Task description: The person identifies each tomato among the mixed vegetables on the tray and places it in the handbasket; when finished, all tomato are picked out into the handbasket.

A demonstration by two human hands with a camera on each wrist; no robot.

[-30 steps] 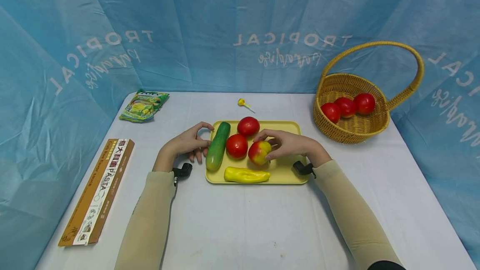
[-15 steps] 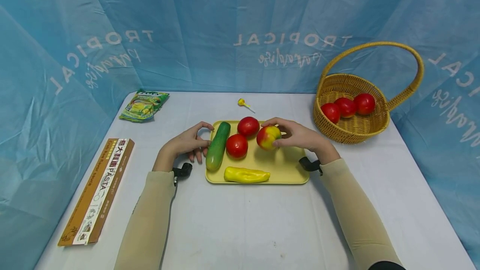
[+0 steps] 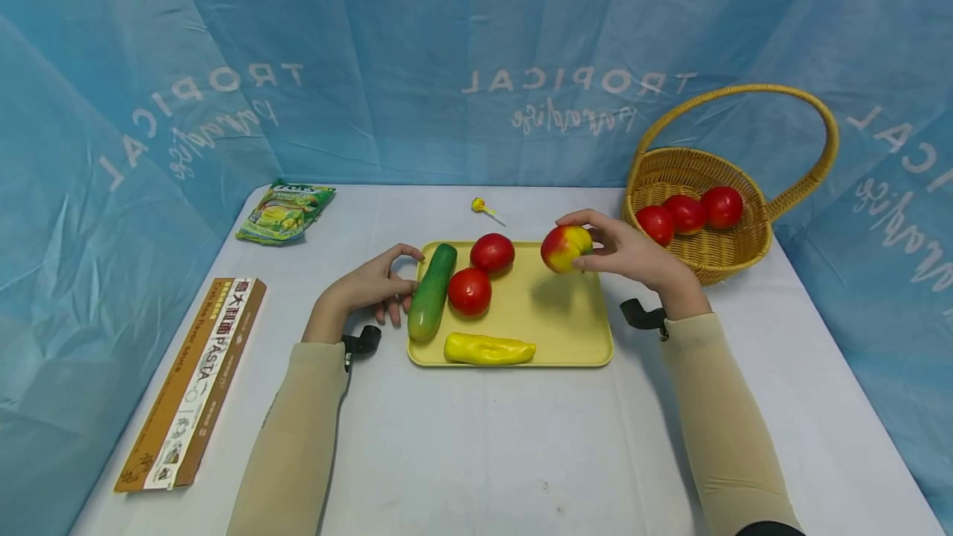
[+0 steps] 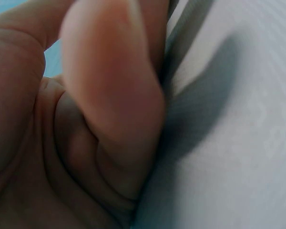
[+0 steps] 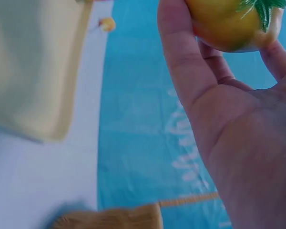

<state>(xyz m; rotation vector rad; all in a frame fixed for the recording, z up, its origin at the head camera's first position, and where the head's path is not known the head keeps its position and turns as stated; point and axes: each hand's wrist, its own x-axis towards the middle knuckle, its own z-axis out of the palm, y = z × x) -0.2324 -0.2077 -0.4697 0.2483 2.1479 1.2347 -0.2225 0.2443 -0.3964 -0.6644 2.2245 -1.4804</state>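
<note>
My right hand [image 3: 625, 251] holds a red-and-yellow peach [image 3: 563, 249] between thumb and fingers, raised over the tray's back right corner. Green leaves [image 5: 263, 12] show on the peach in the right wrist view. Beneath lies a yellow tray [image 3: 554, 329] bearing a green cucumber [image 3: 432, 292], two tomatoes [image 3: 470, 292] [image 3: 492, 254] and a long yellow pepper [image 3: 489, 349]. My left hand [image 3: 368, 286] rests at the tray's left edge beside the cucumber, fingers loosely bent and gripping nothing visible. A close thumb [image 4: 114, 71] fills much of the left wrist view.
A wicker basket [image 3: 715, 269] with a tall handle stands at the back right, with three red round fruits [image 3: 685, 214] inside. A lollipop [image 3: 480, 206] lies behind the tray. At left are a green snack bag [image 3: 286, 212] and a long pasta box [image 3: 193, 383].
My right hand has lifted the peach off the tray's middle and carried it back and to the right, towards the basket. The left hand has stayed in place.
</note>
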